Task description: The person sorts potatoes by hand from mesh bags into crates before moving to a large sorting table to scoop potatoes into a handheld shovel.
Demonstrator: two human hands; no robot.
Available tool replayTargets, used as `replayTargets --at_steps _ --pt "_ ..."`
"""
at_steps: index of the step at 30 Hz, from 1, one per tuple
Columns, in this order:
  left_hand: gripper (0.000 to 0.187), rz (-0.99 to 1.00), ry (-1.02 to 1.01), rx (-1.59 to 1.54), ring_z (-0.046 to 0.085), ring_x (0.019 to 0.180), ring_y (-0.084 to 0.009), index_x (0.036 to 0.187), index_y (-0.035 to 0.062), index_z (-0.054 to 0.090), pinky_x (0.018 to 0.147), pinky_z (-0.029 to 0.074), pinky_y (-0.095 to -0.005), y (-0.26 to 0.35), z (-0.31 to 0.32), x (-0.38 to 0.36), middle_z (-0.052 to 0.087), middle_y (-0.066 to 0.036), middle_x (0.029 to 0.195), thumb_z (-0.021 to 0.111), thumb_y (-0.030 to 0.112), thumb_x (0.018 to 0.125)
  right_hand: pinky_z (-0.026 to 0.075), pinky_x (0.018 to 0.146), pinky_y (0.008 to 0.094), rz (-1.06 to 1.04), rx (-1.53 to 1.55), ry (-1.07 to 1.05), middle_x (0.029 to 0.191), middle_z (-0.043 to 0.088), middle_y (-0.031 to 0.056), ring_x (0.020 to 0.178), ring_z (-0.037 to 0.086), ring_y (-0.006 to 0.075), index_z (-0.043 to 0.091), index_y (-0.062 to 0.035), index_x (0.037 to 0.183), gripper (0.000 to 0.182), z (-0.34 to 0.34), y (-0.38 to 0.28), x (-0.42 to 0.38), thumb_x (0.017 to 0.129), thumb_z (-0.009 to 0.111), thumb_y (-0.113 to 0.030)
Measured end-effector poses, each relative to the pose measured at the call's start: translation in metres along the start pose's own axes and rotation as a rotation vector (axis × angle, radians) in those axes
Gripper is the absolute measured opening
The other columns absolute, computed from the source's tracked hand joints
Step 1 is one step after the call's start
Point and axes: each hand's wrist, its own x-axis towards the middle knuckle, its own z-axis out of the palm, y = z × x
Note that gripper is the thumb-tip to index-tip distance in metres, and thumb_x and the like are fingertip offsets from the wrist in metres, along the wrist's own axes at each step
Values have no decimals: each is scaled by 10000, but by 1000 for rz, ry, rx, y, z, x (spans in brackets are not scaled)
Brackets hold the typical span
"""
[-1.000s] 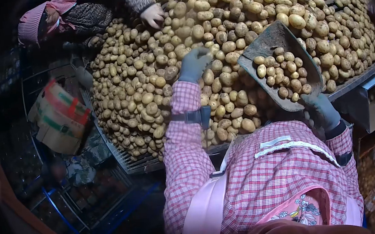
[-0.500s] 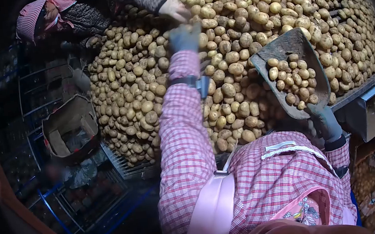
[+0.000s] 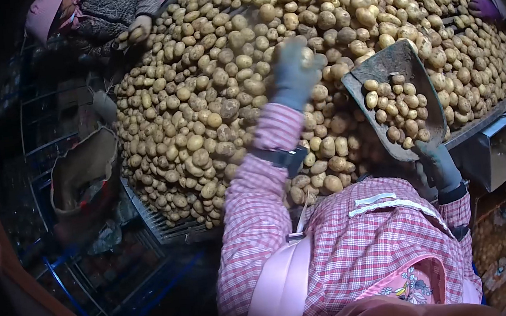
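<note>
My right hand [image 3: 440, 166], gloved, is closed on the near end of a worn metal scoop [image 3: 379, 127]. Small potatoes [image 3: 405, 105] lie in the scoop, which rests tilted against the heap. Over the middle of the potato heap [image 3: 201, 132] is my left hand [image 3: 295, 74], in a blue-grey glove and smeared by motion. A potato shows right at its fingertips; I cannot tell if the fingers grip it. A dark band with a device sits on my left wrist.
A co-worker's hand [image 3: 141, 29] is at the heap's upper left edge. Another person's purple glove [image 3: 484, 8] is at the far right. An open sack [image 3: 84, 169] stands left of the slatted table edge [image 3: 155, 221]. A metal chute [image 3: 493, 151] sits at the right.
My left hand has swung right and nearer to me across the heap. The co-worker's hand has drawn back to the upper left. A purple glove shows at right. The scoop has barely moved.
</note>
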Motion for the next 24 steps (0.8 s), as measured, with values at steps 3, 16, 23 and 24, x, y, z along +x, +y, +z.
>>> replayTargets --at_steps 3,16,23,24 --pt "513 -532 -46 61 631 1284 -340 1406 55 623 1037 558 -455 -46 -75 14 606 -199 1445 619 422 1048 473 411 257 72 -4 -91 926 739 98 499 627 152 624 15 1271 333 -17 0 5 1046 647 -229" --pt "397 -443 -585 -235 670 1178 -284 1158 129 779 1061 490 -403 -55 -44 28 735 -116 1232 562 428 1014 425 367 233 77 -92 -24 716 671 46 434 567 120 676 -40 1132 345 -2 -6 6 1011 673 -363" --pt "341 -409 -293 -55 758 947 -255 1154 74 791 890 583 -391 -44 -59 34 789 -134 1083 683 341 972 429 373 226 63 -33 -36 762 688 41 456 579 111 681 -37 1131 328 6 -19 6 994 696 -335" --pt "335 -334 -253 22 757 957 -276 1149 83 792 891 583 -402 -56 -47 43 786 -141 1092 682 341 966 429 373 226 82 -52 -38 756 688 41 454 578 111 683 -37 1127 325 5 -20 5 994 697 -333"
